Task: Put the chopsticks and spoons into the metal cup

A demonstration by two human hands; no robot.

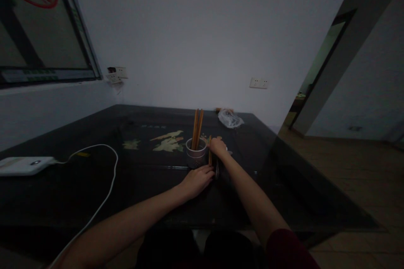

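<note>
Dim room, wide-angle stretch

Low, cool light leaves the scene underexposed; its source is out of view. The wall (189,42) reads flat grey, while the dark tabletop (142,178) sinks toward black at its near edge, with faint glints and a weak sheen. Fine detail on the cup (196,159) and chopsticks (199,128) is soft. Toward the frame's sides, the window (47,38) and doorway (323,52) lean and stretch.

A dark table (151,180) carries a cup (196,159) of chopsticks (197,130); a plastic bag (230,119); a white corded device (23,167).
</note>
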